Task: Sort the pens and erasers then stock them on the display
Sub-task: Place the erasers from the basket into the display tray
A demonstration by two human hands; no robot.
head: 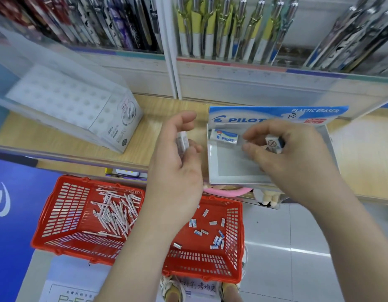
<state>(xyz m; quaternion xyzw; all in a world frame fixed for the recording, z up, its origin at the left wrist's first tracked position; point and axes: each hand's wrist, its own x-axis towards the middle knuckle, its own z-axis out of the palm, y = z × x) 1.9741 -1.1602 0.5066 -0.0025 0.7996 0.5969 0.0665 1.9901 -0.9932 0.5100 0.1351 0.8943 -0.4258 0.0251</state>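
So the right hand is pinching a small blocky eraser in its paper sleeve, right over the open cardboard Pilot display box at about 3 o'clock on the wood-grain worktop. One boxed eraser lies flat in the box's top-left corner. The left hand, dead centre, has its fingers curled loosely round a second eraser, too blurry for detail. At 7 o'clock a red lattice plastic basket holds a heap of slim white pens. Its twin basket at 5 o'clock has little rectangular loose erasers scattered on its floor. At 10 o'clock sits a tilted clear plastic case with a dimpled white insert.
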